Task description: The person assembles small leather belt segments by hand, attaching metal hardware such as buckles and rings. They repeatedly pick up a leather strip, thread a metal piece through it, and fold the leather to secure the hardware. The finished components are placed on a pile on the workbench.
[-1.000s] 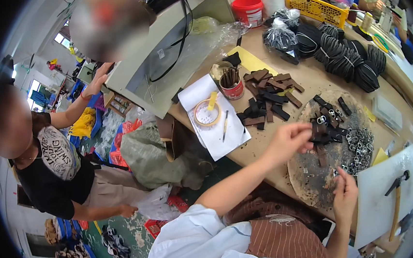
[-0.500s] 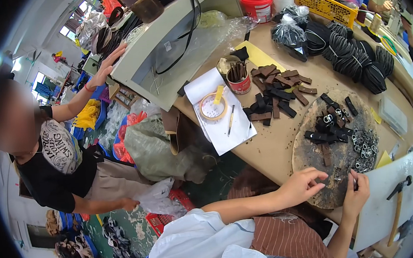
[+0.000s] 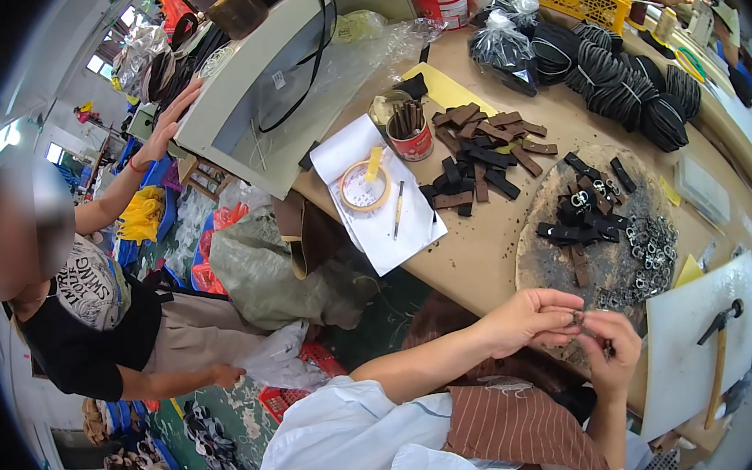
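Observation:
My left hand [image 3: 531, 322] and my right hand [image 3: 613, 351] meet over the near edge of a round worn board [image 3: 533, 262]. Their fingertips pinch a small metal-looking piece [image 3: 578, 317] between them; its exact kind is too small to make out. Something dark also shows within the curled fingers of my right hand. On the board lie a pile of small metal rings or clasps [image 3: 653, 253] and several black strap tabs [image 3: 561, 234], some with metal fittings attached. A short brown tab [image 3: 581, 265] lies closer to my hands.
Brown and black strips [image 3: 500, 132] lie heaped beyond the board, beside a red can [image 3: 413, 142]. Tape [image 3: 364, 186] and a pen [image 3: 399, 211] rest on paper. A hammer [image 3: 719, 354] lies on a white slab [image 3: 667, 345]. Another person [image 3: 88, 284] stands at left, one hand on a grey cabinet [image 3: 237, 149].
My hands, apart before, have come together at the fingertips. My right hand moved left off the metal pile's near side, and the left hand closed. The whole view shifted slightly.

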The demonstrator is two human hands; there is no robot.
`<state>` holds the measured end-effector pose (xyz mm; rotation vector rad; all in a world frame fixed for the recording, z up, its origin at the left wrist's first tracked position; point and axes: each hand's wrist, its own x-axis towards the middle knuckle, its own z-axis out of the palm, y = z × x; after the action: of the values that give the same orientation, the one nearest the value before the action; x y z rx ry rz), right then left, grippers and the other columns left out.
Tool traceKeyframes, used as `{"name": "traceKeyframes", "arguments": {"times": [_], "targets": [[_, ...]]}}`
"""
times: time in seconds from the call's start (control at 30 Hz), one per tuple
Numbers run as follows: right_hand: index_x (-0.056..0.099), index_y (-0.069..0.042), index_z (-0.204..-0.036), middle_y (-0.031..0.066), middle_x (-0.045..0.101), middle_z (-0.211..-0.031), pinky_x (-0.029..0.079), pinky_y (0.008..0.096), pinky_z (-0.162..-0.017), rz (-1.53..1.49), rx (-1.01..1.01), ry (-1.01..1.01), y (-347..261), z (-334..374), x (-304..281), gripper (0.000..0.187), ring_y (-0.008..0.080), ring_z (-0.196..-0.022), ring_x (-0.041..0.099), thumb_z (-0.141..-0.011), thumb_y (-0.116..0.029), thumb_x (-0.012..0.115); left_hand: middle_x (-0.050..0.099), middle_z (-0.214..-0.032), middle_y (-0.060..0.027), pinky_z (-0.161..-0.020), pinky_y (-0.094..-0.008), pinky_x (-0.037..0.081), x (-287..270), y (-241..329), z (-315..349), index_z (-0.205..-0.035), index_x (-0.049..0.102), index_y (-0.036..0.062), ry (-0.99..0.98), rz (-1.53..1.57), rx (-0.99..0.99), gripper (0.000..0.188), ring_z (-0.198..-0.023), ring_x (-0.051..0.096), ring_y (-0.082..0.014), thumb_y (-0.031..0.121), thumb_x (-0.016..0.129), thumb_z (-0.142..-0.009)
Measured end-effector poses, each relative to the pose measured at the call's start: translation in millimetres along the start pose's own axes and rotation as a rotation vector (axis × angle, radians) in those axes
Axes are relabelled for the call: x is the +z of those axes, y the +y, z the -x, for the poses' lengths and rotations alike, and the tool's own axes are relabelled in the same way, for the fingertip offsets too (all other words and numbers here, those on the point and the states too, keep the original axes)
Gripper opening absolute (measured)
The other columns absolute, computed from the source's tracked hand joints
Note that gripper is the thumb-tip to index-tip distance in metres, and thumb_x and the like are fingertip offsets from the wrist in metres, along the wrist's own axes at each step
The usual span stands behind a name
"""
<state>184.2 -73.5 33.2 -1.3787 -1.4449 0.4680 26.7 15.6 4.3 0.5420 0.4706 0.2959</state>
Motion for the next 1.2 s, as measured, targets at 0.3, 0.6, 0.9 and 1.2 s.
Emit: {"name": "traceKeyframes", "arguments": {"times": [0.3, 0.6, 0.9, 1.2], "targets": [[0.067, -0.007, -0.092, 0.0038, 0.058, -0.08, 0.041, 0.0223, -0.052, -0.089, 0.072, -0.267, 5.8, 0.9, -8.2, 0.03, 0.0104, -0.062, 0.052, -0.063, -0.008, 0.077, 0.063, -0.095, -0.0052, -0.073, -0.0218, 0.051, -3.5, -3.8, 17.5, -0.117, 0.048, 0.0015, -0.017, -0.238, -0.002, 0.032, -0.085, 0.061, -0.0098, 0.008, 0.057, -0.087], [0.067, -0.006, -0.091, 0.0052, 0.059, -0.078, 0.044, 0.0257, -0.051, 0.021, 0.004, -0.295, -4.4, -9.4, -7.0, 0.03, 0.0137, -0.062, 0.056, -0.063, -0.009, 0.077, 0.064, -0.091, -0.0064, -0.07, -0.0214, 0.052, -3.4, 6.1, 22.2, -0.111, 0.051, 0.0004, 0.016, -0.284, -0.05, 0.027, -0.082, 0.062, -0.0103, 0.007, 0.059, -0.086], [0.057, -0.002, -0.078, 0.0082, 0.054, -0.071, 0.045, 0.0299, -0.051, 0.185, -0.298, -0.236, 5.1, -3.2, 10.5, 0.017, 0.0211, -0.059, 0.055, -0.067, -0.001, 0.07, 0.064, -0.09, -0.0074, -0.069, -0.0216, 0.051, 0.6, 9.6, 25.1, -0.108, 0.052, -0.0004, 0.128, -0.429, 0.031, 0.024, -0.079, 0.062, -0.0102, 0.005, 0.059, -0.085], [0.058, -0.005, -0.086, 0.0052, 0.052, -0.074, 0.038, 0.0232, -0.049, 0.015, -0.088, 0.056, 0.8, 1.1, 36.5, 0.019, 0.0124, -0.055, 0.046, -0.072, -0.005, 0.071, 0.062, -0.093, -0.0074, -0.072, -0.0259, 0.052, 2.4, -10.8, 11.5, -0.113, 0.053, 0.0016, 0.197, 0.033, 0.239, 0.024, -0.08, 0.061, -0.0122, 0.006, 0.053, -0.089]]}}
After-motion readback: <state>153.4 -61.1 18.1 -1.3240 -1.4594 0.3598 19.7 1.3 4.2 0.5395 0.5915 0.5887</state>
